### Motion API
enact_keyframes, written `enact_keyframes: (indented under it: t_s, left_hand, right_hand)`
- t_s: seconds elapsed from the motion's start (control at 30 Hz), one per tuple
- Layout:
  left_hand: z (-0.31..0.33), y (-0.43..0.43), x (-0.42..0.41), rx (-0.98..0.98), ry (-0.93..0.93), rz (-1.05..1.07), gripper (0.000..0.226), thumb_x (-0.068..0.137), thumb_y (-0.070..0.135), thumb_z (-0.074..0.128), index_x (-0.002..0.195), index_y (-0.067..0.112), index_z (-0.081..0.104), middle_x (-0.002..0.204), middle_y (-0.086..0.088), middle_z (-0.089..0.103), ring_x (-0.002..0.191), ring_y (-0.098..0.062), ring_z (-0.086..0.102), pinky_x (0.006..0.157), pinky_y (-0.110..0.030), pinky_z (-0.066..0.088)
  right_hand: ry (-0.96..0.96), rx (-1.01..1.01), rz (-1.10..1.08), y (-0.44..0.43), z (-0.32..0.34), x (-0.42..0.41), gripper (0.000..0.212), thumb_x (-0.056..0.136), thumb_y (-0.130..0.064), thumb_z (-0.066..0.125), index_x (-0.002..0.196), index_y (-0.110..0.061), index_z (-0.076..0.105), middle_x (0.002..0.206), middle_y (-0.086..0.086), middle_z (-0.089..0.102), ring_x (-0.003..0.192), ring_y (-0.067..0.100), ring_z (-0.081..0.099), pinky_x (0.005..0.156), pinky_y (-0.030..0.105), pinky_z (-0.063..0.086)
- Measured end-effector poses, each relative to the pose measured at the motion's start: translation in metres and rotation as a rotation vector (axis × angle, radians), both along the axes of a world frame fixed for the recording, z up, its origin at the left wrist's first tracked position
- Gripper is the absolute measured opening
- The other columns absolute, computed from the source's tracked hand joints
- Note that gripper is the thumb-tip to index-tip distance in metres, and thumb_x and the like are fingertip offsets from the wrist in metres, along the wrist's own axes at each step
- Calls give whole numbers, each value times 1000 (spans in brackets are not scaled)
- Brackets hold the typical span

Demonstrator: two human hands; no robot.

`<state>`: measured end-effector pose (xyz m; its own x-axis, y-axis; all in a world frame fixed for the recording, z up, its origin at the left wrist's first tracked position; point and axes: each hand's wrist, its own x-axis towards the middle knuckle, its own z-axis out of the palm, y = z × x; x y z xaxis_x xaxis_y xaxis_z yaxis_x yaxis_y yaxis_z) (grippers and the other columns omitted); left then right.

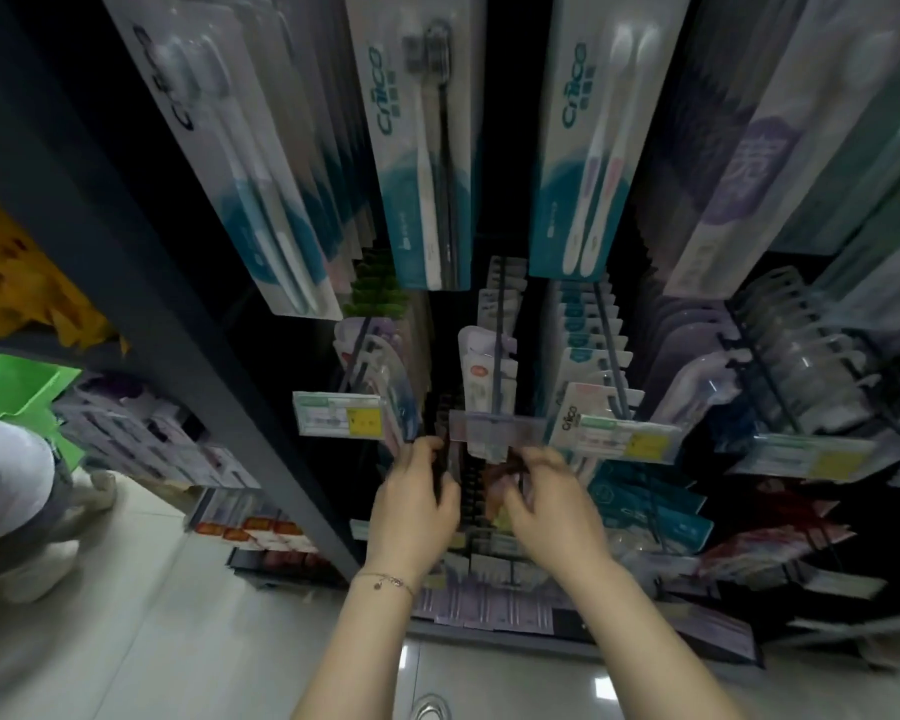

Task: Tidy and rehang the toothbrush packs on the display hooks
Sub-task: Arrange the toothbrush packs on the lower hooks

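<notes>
Rows of toothbrush packs hang on black display hooks in front of me. Tall teal-and-white packs (427, 148) fill the top row. Below them, smaller packs (489, 366) sit on a middle hook (499, 324) with a clear price holder (494, 427) at its tip. My left hand (417, 506) grips a dark pack (445, 459) just under that holder. My right hand (546, 506) pinches a reddish-brown pack (500, 478) beside it. Both packs are blurred and partly hidden by my fingers.
Price tags with yellow labels (341, 414) (627, 443) stick out left and right of my hands. More packs hang lower down (650, 506). A dark shelf upright (188, 324) runs down the left. Another person's leg (11, 485) stands on the tiled floor at far left.
</notes>
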<state>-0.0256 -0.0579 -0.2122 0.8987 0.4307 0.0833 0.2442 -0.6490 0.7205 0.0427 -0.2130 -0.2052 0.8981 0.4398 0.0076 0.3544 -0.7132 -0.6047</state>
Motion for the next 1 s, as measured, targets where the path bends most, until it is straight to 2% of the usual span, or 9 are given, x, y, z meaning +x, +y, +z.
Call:
enact_keyframes:
  t_s: [0.1,0.17,0.27,0.37,0.53,0.73,0.83,0.93,1.0]
  left_hand:
    - [-3,8,13,-108,75,-37,51,99,23,53,148,23,36,145,-3,50,127,-20,53,104,-41,49]
    - [-5,13,22,-179,102,-66,59,101,26,51,154,28,26,154,-1,43,138,-18,44,113,-42,43]
    - [-5,18,35,-321,109,-80,68,102,28,51,159,36,12,162,6,29,147,-10,31,120,-41,33]
    - [0,18,41,-380,126,-127,74,104,25,49,159,41,2,163,14,20,138,3,20,115,-25,25]
    - [1,16,47,-417,136,-202,78,104,22,48,157,46,-4,160,18,20,139,2,21,109,-20,22]
    - [-4,14,52,-399,128,-255,84,102,17,51,155,51,-4,161,17,28,145,-3,32,111,-21,30]
    - [-2,13,54,-392,111,-253,82,101,20,51,154,55,-2,159,16,32,144,-6,34,117,-29,31]
    - [-4,16,53,-402,93,-250,78,100,26,52,154,56,4,160,16,31,146,-6,30,122,-39,30]
    - [-6,18,51,-430,91,-237,74,99,29,52,154,54,10,161,14,31,148,-8,29,122,-43,30]
  right_hand:
    - [58,15,-47,9,-5,9,29,100,-28,46,124,-14,56,119,-2,52,104,18,57,79,28,46]
    - [115,47,-68,15,-10,14,37,100,-28,45,135,-16,48,128,-2,50,107,18,60,87,31,51]
    - [208,120,-113,22,-14,22,62,96,-35,46,152,-38,21,147,-7,41,112,18,64,93,41,55]
    - [226,208,-134,27,-21,31,74,92,-37,49,151,-52,6,150,-13,41,118,19,60,93,45,55]
    - [268,279,-170,34,-11,31,68,92,-32,52,145,-59,18,144,-14,48,122,18,57,97,47,53]
    - [299,270,-176,44,-3,35,58,98,-14,50,149,-35,33,140,-11,46,129,11,43,112,39,41]
    - [238,261,-183,45,-4,37,50,94,-14,55,141,-27,49,138,-3,53,127,16,49,111,37,41]
    - [250,188,-185,48,0,40,47,97,-20,50,142,-33,43,131,-11,48,120,9,47,109,30,37]
    - [237,129,-191,50,1,42,46,99,-24,50,143,-34,41,133,-6,50,118,12,49,105,30,40]
